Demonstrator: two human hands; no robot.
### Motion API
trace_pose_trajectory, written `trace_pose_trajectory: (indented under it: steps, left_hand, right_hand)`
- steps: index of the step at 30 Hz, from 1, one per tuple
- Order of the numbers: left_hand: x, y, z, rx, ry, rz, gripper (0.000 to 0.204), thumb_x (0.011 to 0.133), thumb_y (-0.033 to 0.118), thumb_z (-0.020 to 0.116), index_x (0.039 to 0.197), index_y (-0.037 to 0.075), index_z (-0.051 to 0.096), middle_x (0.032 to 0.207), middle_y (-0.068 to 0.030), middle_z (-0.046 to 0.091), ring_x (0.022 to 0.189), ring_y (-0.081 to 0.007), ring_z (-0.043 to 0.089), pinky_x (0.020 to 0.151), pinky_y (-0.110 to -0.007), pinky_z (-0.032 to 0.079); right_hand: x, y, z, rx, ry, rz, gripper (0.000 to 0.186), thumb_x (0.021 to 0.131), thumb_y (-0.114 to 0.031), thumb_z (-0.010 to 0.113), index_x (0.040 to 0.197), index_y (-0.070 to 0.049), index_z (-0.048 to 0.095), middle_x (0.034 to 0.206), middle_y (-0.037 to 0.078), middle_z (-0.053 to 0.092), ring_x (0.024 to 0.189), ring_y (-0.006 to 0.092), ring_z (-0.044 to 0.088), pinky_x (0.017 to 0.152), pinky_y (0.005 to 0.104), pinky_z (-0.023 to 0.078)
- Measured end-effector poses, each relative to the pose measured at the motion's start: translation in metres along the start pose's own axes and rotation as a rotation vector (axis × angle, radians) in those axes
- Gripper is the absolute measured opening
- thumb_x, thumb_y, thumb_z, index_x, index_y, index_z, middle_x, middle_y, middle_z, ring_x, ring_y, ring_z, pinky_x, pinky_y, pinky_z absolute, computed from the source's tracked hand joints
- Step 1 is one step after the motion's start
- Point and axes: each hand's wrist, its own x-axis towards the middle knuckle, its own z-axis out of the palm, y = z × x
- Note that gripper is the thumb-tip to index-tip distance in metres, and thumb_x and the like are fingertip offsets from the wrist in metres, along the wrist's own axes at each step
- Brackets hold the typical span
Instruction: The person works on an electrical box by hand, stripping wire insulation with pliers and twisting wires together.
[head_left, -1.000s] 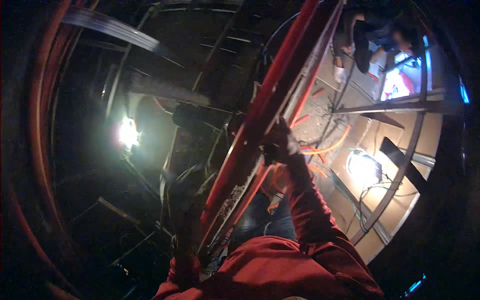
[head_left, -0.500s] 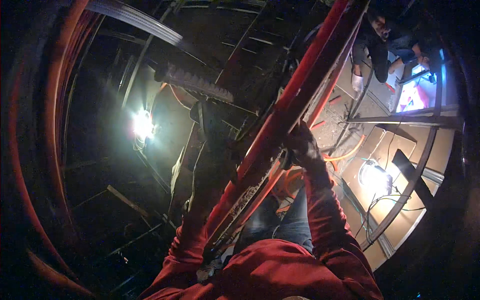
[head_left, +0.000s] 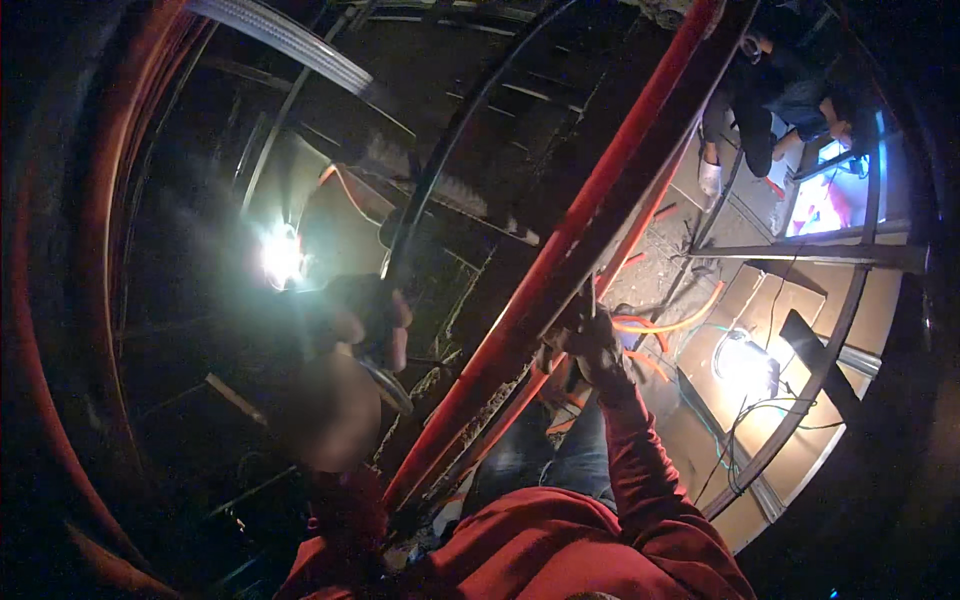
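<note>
The left hand (head_left: pixel 345 395) grasps a black cable (head_left: pixel 450 140) curving beyond its fingers; a steady hold suits that bend. Whether the right hand (head_left: pixel 595 352), beside the red beam (head_left: pixel 580 220), grips, I cannot tell.

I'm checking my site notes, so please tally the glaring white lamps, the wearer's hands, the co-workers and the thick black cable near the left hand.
Glaring white lamps: 2 (left lamp, right lamp)
Wearer's hands: 2 (left hand, right hand)
Co-worker: 1
Thick black cable: 1
Total: 6
</note>
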Motion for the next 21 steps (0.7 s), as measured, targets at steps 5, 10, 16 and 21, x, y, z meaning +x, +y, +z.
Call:
trace_pose_trajectory:
  steps: [5,10,16,21]
  left_hand:
    - [0.000,0.019,0.008,-0.058,0.035,0.099,0.045,0.092,0.037,0.078,0.120,0.004,0.067,0.106,-0.0131,0.069,0.095,-0.0284,0.067,0.089,-0.041,0.054]
    - [0.013,0.029,0.024,-0.100,0.063,0.172,0.044,0.092,0.036,0.078,0.121,0.005,0.067,0.107,-0.0133,0.069,0.095,-0.0287,0.067,0.089,-0.041,0.054]
    - [0.030,0.017,0.008,0.067,0.149,0.294,0.043,0.092,0.035,0.079,0.122,0.006,0.067,0.107,-0.0135,0.069,0.096,-0.0291,0.067,0.090,-0.040,0.054]
    - [0.033,-0.009,-0.028,0.891,0.036,0.366,0.045,0.095,0.026,0.077,0.132,0.006,0.060,0.115,-0.0133,0.065,0.104,-0.0278,0.063,0.091,-0.040,0.053]
  right_hand:
    - [-0.010,0.013,-0.011,-0.105,0.046,0.012,0.047,0.079,-0.019,0.076,0.122,-0.002,0.070,0.108,0.008,0.073,0.102,0.0201,0.069,0.092,0.0351,0.054]
    - [-0.017,0.036,-0.031,-0.048,-0.019,-0.086,0.042,0.085,-0.015,0.069,0.124,0.001,0.069,0.111,0.011,0.074,0.102,0.0202,0.070,0.091,0.0336,0.055]
    - [-0.028,0.043,-0.039,-0.151,-0.019,0.019,0.039,0.089,-0.015,0.068,0.125,0.000,0.068,0.111,0.010,0.074,0.101,0.0192,0.069,0.089,0.0327,0.054]
    - [-0.040,0.041,-0.039,-0.101,0.097,-0.105,0.034,0.093,-0.014,0.068,0.124,0.000,0.067,0.112,0.010,0.074,0.101,0.0188,0.068,0.088,0.0313,0.054]
